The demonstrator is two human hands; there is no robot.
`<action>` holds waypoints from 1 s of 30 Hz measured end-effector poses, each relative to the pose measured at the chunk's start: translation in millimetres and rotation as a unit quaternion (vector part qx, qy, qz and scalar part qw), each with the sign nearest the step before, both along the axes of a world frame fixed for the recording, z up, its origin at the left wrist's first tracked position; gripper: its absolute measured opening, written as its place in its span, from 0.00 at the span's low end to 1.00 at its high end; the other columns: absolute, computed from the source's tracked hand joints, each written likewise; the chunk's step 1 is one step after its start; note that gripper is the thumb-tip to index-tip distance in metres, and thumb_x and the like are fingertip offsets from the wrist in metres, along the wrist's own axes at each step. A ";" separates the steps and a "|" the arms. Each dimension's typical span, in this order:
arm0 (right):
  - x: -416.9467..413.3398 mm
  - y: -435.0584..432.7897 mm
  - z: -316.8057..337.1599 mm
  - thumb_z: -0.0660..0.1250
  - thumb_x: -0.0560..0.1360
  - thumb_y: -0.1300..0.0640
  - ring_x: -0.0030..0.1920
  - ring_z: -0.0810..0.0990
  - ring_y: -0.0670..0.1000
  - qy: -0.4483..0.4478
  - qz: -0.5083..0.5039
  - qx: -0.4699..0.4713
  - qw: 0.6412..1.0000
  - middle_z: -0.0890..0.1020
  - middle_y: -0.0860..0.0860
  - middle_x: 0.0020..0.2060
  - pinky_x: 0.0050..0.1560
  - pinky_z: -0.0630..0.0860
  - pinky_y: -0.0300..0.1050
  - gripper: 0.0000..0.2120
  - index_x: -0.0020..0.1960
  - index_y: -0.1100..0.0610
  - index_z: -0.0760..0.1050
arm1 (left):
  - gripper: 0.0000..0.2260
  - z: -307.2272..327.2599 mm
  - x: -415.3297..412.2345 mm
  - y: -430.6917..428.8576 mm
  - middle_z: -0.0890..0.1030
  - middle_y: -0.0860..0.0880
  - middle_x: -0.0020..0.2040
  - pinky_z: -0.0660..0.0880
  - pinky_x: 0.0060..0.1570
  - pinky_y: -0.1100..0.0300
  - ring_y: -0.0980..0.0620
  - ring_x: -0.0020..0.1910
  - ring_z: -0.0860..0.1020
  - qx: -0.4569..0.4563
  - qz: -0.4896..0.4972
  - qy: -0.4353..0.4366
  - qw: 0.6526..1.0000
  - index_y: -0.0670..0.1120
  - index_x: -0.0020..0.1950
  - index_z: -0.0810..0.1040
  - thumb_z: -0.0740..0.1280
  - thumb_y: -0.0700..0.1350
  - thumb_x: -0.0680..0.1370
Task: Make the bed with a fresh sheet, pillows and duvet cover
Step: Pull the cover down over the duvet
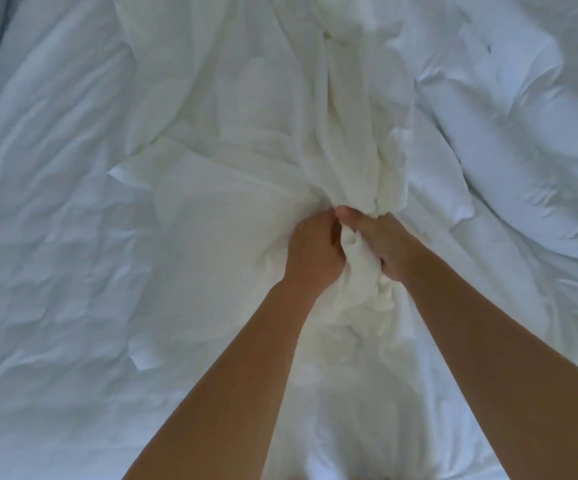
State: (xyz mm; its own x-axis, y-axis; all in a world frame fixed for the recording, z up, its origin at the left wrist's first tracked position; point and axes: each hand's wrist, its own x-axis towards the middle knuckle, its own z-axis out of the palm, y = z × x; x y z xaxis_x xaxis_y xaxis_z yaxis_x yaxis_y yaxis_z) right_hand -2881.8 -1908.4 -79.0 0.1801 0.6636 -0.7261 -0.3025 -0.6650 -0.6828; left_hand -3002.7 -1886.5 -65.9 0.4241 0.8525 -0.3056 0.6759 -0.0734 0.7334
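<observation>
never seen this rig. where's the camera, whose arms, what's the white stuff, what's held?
No machine here: a person works with bare hands. The single picture comes from a wide-angle camera worn on their head, looking forward and down, so the two forearms entering from the bottom are the wearer's own. The left hand and right hand sit close together and both grip a bunched cream-white cloth that runs up the middle; sheet or duvet cover, I cannot tell. Under it lies crumpled white bedding, with a puffy duvet heaped on the right.
</observation>
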 end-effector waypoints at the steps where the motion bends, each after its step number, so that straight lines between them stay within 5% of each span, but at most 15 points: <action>1: -1.5 6.5 0.1 0.79 0.48 0.43 0.46 0.84 0.50 -0.002 0.023 -0.011 1.000 0.85 0.51 0.43 0.47 0.80 0.46 0.40 0.57 0.56 0.76 | 0.10 -0.8 -0.5 3.1 0.82 0.44 0.50 0.73 0.47 0.57 0.46 0.49 0.79 -0.059 0.010 -0.031 0.998 0.41 0.56 0.78 0.61 0.44 0.80; 4: -1.6 16.6 3.2 0.79 0.55 0.49 0.47 0.84 0.51 -0.031 0.076 -0.007 0.997 0.85 0.52 0.44 0.49 0.80 0.46 0.30 0.54 0.56 0.79 | 0.11 3.0 -14.3 12.6 0.82 0.49 0.52 0.76 0.53 0.56 0.51 0.51 0.80 -0.180 0.015 -0.080 0.980 0.46 0.60 0.77 0.59 0.44 0.80; 6: -1.3 13.1 1.3 0.78 0.63 0.55 0.49 0.84 0.52 -0.065 0.067 0.019 0.996 0.85 0.54 0.47 0.54 0.79 0.51 0.22 0.55 0.57 0.79 | 0.10 8.8 -28.2 17.6 0.84 0.57 0.47 0.77 0.50 0.64 0.60 0.49 0.81 -0.256 0.043 -0.163 0.952 0.49 0.57 0.79 0.62 0.40 0.79; 9: -5.0 5.3 -1.3 0.77 0.65 0.60 0.51 0.83 0.57 -0.115 -0.062 0.018 0.991 0.84 0.56 0.50 0.54 0.78 0.60 0.22 0.58 0.53 0.78 | 0.09 16.1 -53.6 30.8 0.83 0.60 0.43 0.73 0.44 0.74 0.64 0.45 0.80 -0.215 0.128 -0.196 0.948 0.52 0.50 0.80 0.67 0.39 0.76; 13: -24.2 11.2 -6.7 0.77 0.64 0.61 0.54 0.81 0.51 -0.143 -0.212 0.074 0.964 0.82 0.49 0.53 0.55 0.79 0.52 0.26 0.58 0.45 0.75 | 0.19 -0.3 -89.2 49.3 0.77 0.46 0.60 0.67 0.59 0.59 0.47 0.60 0.74 0.023 0.178 0.052 0.982 0.45 0.65 0.73 0.69 0.43 0.74; 15: -32.4 16.2 -9.7 0.79 0.62 0.59 0.54 0.81 0.47 -0.124 -0.218 0.077 0.965 0.81 0.46 0.54 0.53 0.79 0.45 0.32 0.62 0.47 0.72 | 0.34 -13.4 -104.1 57.4 0.68 0.43 0.69 0.63 0.64 0.49 0.42 0.67 0.66 0.020 0.228 0.161 0.960 0.46 0.73 0.63 0.72 0.52 0.71; 19: -22.1 24.7 -2.0 0.78 0.62 0.62 0.48 0.84 0.51 -0.070 -0.156 0.042 0.984 0.84 0.50 0.49 0.47 0.81 0.49 0.29 0.60 0.52 0.74 | 0.54 -26.1 -121.8 65.7 0.60 0.42 0.74 0.60 0.69 0.43 0.39 0.72 0.62 -0.181 0.364 0.152 0.901 0.49 0.77 0.48 0.75 0.64 0.62; 21: -18.2 29.9 4.6 0.78 0.62 0.63 0.45 0.85 0.52 -0.021 -0.078 0.020 0.997 0.85 0.51 0.44 0.44 0.82 0.49 0.23 0.55 0.54 0.77 | 0.54 -27.8 -124.2 65.7 0.62 0.41 0.74 0.61 0.69 0.49 0.41 0.71 0.65 -0.283 0.399 0.083 0.868 0.44 0.77 0.51 0.75 0.65 0.62; 23: -21.3 36.2 9.8 0.78 0.62 0.63 0.40 0.85 0.47 -0.064 0.039 0.016 0.997 0.85 0.48 0.39 0.39 0.81 0.42 0.19 0.50 0.52 0.79 | 0.51 -24.3 -116.9 63.6 0.68 0.43 0.71 0.65 0.67 0.51 0.43 0.67 0.69 -0.341 0.406 0.006 0.848 0.41 0.75 0.59 0.74 0.65 0.61; 25: -30.4 42.9 14.1 0.77 0.64 0.62 0.37 0.81 0.40 -0.187 0.153 0.066 0.968 0.83 0.46 0.36 0.37 0.78 0.36 0.13 0.46 0.55 0.79 | 0.48 -17.8 -102.1 61.0 0.72 0.44 0.67 0.68 0.62 0.52 0.43 0.62 0.73 -0.319 0.399 -0.021 0.859 0.40 0.72 0.65 0.75 0.64 0.61; 28: -39.9 41.2 11.4 0.69 0.70 0.63 0.35 0.74 0.43 -0.376 0.281 0.141 0.872 0.73 0.44 0.28 0.40 0.74 0.41 0.08 0.37 0.57 0.70 | 0.44 -5.3 -84.8 57.9 0.76 0.43 0.62 0.71 0.61 0.50 0.43 0.59 0.75 -0.249 0.351 0.012 0.903 0.39 0.67 0.70 0.73 0.66 0.61; 30: -39.1 33.7 8.7 0.68 0.69 0.65 0.26 0.71 0.41 -0.298 0.196 0.135 0.925 0.71 0.44 0.22 0.28 0.70 0.37 0.13 0.31 0.54 0.68 | 0.45 3.2 -86.5 59.5 0.74 0.42 0.65 0.69 0.63 0.51 0.43 0.62 0.73 -0.242 0.322 0.032 0.915 0.39 0.69 0.67 0.70 0.68 0.64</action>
State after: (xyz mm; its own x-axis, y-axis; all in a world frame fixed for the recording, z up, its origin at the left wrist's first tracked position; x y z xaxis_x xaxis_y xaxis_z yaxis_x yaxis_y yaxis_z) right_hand -2920.9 -1874.7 -70.3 0.2029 0.9048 -0.3744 0.4089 -0.4257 -0.8072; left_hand -3089.1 -1827.0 -62.7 -0.1499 0.6772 -0.7203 0.5079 0.6778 0.5316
